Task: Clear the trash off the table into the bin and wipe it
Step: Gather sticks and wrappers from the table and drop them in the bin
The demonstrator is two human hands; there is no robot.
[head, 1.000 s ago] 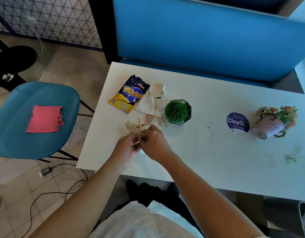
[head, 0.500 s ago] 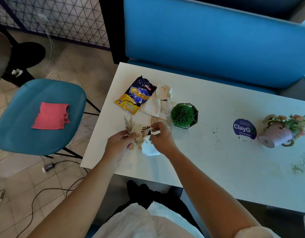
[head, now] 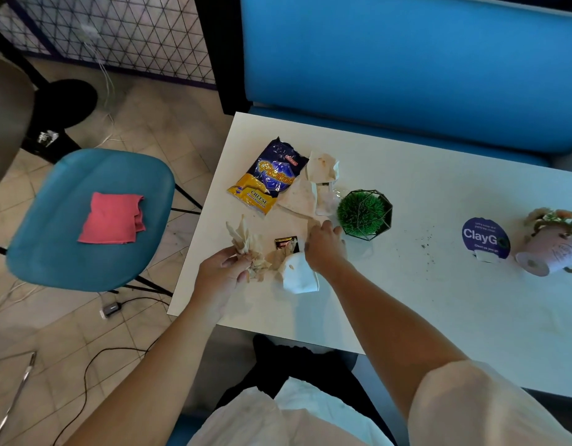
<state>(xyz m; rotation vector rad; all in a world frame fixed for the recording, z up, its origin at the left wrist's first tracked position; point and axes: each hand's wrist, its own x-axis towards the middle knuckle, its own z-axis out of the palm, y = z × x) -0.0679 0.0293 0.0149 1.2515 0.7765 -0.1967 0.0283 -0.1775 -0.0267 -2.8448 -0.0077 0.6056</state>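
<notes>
On the white table [head: 423, 300], my left hand [head: 221, 273] is closed on a bunch of crumpled brown paper scraps [head: 242, 241] near the left front edge. My right hand [head: 324, 247] reaches forward over the table, fingers spread toward stained paper wrappers [head: 305, 196]. Between my hands lie a small dark wrapper [head: 286, 243] and a white crumpled piece [head: 299, 278]. A blue and yellow chip bag [head: 270, 181] lies flat further back. A folded pink cloth [head: 112, 218] rests on the teal chair [head: 69, 252] at the left.
A round green plant in a wire frame [head: 363, 212] stands just right of my right hand. A purple ClayGo sign [head: 485, 238] and a tipped pink flower pot [head: 550, 249] sit at the right, with dark crumbs [head: 427, 244] scattered between. A blue bench back [head: 406, 59] borders the far side.
My hands have parted. The right hand moved forward toward the wrappers, leaving the white piece on the table. The left hand keeps the brown scraps. The view shifted left.
</notes>
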